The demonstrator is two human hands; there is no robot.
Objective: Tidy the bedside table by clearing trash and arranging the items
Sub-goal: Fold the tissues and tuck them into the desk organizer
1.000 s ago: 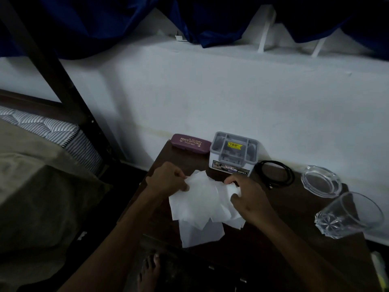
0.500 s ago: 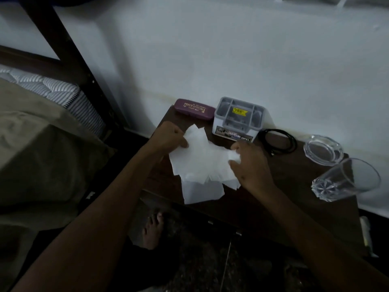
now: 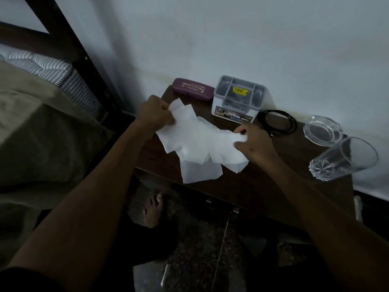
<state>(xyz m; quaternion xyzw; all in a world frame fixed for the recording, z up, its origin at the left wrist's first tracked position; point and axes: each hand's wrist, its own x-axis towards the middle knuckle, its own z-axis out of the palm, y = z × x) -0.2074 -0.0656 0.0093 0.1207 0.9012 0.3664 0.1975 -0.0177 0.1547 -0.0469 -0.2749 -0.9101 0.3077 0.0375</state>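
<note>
Bench (image 3: 263, 186) of dark wood stood against a white wall (image 3: 231, 39), beside a bed (image 3: 42, 123); both hands, left (image 3: 154, 114) and right (image 3: 255, 144), gripped white tissues (image 3: 200, 148).

**Bare arms, one bare foot, a dark sleeve edge**

Both forearms are uncovered from wrist to the frame's lower edge, with no watch, band or ring showing on the left hand (image 3: 154, 111) or the right hand (image 3: 255, 144). At the lower left corner of the frame a dark band (image 3: 25, 279) crosses the left arm; it may be the hem of a short sleeve, though the light is too dim to be sure. Low in the centre, a bare foot (image 3: 153, 210) shows its toes, without sock or sandal.
</note>
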